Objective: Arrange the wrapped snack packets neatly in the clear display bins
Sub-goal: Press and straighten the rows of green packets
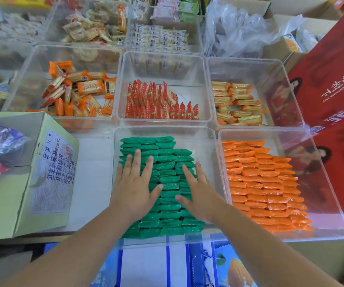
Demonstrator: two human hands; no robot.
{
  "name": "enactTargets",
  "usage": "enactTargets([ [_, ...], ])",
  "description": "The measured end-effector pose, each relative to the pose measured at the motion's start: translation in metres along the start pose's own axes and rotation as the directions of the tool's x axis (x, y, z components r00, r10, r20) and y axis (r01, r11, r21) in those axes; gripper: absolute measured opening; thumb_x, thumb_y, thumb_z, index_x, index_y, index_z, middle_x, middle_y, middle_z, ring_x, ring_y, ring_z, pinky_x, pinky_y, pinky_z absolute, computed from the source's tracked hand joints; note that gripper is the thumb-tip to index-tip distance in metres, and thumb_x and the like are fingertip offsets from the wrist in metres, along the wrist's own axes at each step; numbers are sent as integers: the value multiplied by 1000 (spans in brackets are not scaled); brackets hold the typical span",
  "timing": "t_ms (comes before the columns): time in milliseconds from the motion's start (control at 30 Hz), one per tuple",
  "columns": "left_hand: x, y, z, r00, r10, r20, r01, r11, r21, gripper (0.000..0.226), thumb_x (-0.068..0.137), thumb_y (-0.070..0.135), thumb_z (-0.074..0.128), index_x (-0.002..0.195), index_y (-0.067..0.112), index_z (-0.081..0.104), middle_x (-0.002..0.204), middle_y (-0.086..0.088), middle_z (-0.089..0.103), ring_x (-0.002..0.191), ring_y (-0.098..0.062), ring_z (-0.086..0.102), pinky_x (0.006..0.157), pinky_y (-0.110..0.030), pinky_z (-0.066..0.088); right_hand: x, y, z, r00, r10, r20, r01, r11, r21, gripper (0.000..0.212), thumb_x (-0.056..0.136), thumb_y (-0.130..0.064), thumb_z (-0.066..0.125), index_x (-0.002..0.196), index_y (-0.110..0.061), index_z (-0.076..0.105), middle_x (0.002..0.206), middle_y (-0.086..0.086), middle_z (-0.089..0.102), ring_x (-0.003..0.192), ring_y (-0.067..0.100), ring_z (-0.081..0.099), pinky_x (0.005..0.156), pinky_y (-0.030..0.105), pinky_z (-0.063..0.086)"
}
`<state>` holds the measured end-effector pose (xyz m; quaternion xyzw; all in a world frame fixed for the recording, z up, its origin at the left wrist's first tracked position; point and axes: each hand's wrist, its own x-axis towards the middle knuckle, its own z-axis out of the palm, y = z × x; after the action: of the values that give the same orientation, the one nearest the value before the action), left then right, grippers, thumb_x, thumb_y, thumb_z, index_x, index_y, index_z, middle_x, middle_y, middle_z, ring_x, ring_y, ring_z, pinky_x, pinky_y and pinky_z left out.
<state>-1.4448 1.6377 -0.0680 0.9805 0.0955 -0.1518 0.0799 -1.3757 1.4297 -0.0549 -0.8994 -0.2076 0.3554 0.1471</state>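
Flat on the green packets (165, 155)
My left hand (134, 184) and right hand (199, 193) press them, fingers spread straight, gripping nothing; orange packets (260, 183) at 3 o'clock.

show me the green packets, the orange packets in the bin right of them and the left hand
green packets (170, 180): head view, on a packet in the middle column of the stack
orange packets (264, 184): head view, middle of the stacked rows
left hand (132, 191): head view, back of the hand
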Motion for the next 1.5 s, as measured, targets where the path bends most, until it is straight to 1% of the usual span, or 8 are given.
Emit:
enactTargets([
  [133,-55,2,0,997,72,-7,-72,997,-17,80,95,69,34,161,28,15,168,-16,-1,152,-39,8,123,-53,13,-33,-1,19,993,99,66,-114,957,269,102,96,-46,60,155,-31,-23,164,8,15,135,25,47,107,35,44],
  [267,-95,-4,12,990,83,-117,-74,994,79,76,90,67,35,152,24,42,164,-21,19,151,-43,15,118,-65,12,-45,-2,21,964,242,109,-266,887,378,103,96,-47,60,158,-18,-17,120,2,61,94,14,65,74,14,49],
  [367,-104,-4,20,994,0,-112,7,998,64,81,90,69,28,154,22,38,165,-25,6,153,-42,4,121,-61,9,-42,-4,20,959,262,109,-283,915,288,83,95,-43,64,154,-6,20,145,12,50,126,28,53,97,27,42],
  [500,-101,0,23,995,-10,-103,18,997,72,79,88,64,27,155,23,39,164,-26,6,152,-43,8,120,-61,15,-42,-3,22,965,243,98,-261,926,272,45,92,-28,69,130,-12,49,123,10,64,106,26,62,95,39,53],
  [733,-100,1,21,997,-9,-70,18,992,121,78,89,64,23,158,28,27,167,-17,0,154,-38,3,122,-59,1,-41,-7,22,965,256,54,-262,948,179,66,88,-28,76,139,-9,40,121,11,61,96,26,61,74,32,50],
  [900,-99,2,23,997,-4,-80,13,994,113,77,89,63,23,158,29,28,168,-13,2,154,-37,3,122,-59,-1,-34,-11,27,951,308,10,-308,951,25,43,87,-38,76,106,-13,46,80,-1,51,65,11,48,49,23,35],
  [1200,-95,-1,26,999,-22,-29,26,987,161,79,87,66,11,158,33,26,169,-11,5,154,-37,1,121,-59,-4,-30,7,17,947,277,160,-317,878,358,89,87,-35,77,155,-11,26,156,12,34,125,33,52,91,35,55],
  [1500,-97,0,22,1000,-16,6,15,986,166,83,85,66,5,156,32,32,165,-9,25,152,-33,17,119,-58,-10,-18,10,22,940,334,72,-279,630,725,98,90,-31,71,159,-36,1,165,5,20,138,37,43,99,51,48],
])
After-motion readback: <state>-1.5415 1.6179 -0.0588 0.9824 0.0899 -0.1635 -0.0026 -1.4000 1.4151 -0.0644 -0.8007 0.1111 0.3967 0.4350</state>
